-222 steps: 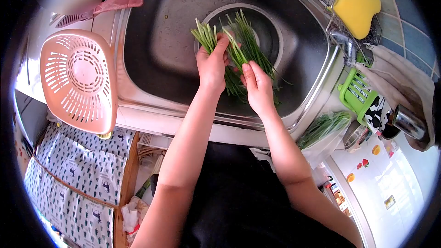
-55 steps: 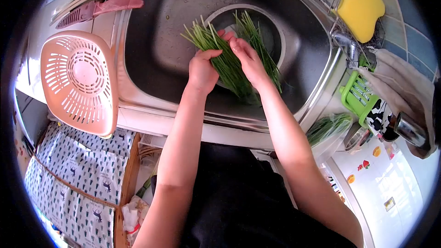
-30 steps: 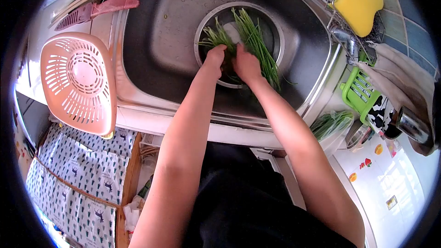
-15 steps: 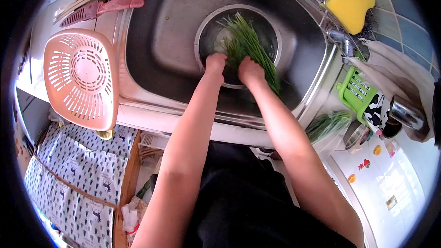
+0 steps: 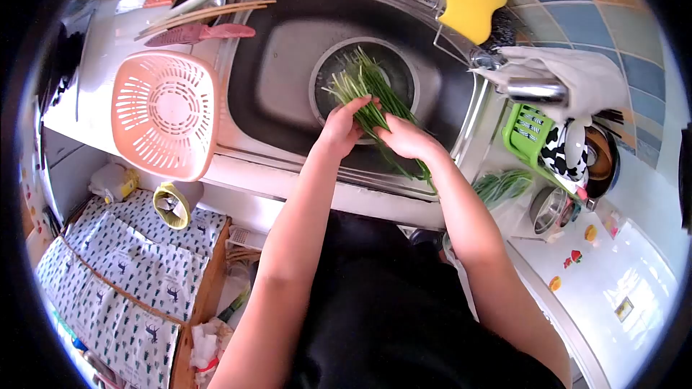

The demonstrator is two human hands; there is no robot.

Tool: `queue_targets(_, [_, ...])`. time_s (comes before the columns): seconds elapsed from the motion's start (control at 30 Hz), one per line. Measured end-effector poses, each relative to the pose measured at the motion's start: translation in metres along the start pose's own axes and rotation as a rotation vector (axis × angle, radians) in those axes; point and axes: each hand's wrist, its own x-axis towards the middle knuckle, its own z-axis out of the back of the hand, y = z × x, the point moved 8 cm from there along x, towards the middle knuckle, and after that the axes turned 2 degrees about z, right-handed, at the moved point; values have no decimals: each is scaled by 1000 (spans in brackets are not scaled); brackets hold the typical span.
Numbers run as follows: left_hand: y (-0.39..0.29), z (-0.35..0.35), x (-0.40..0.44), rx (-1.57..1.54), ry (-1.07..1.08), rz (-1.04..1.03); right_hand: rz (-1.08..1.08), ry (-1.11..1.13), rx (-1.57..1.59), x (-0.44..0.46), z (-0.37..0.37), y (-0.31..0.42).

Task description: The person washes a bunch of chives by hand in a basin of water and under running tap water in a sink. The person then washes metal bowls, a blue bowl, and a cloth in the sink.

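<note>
A bunch of long green stalks is held slantwise over a round metal basin in the sink. My left hand is closed around the bunch near its pale ends. My right hand grips the same bunch further down, thumb on top, and the green tips hang past it toward the sink's front edge. More stalks lie in the basin behind the held ones.
Left of the sink sits a pink colander, with a pink-handled knife and chopsticks behind it. A yellow sponge, the faucet, a green basket and a bag of green stalks are at the right.
Both hands have lifted the bunch up from low in the basin and tilted it toward the front edge. The view has shifted, showing more of the wall and counter behind the sink.
</note>
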Motion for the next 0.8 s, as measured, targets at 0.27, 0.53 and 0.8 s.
queue_targets(0.27, [-54,-62,-73,149,186,-310,240,-200,77,-47,36,44])
queue_targets(0.53, [-85,-90,-124,314,255,-503,366,-220,126,-67,52,91])
queue_targets(0.8, [-88,-71,-121,251,102,-614,470,-295,102,-50,40,81])
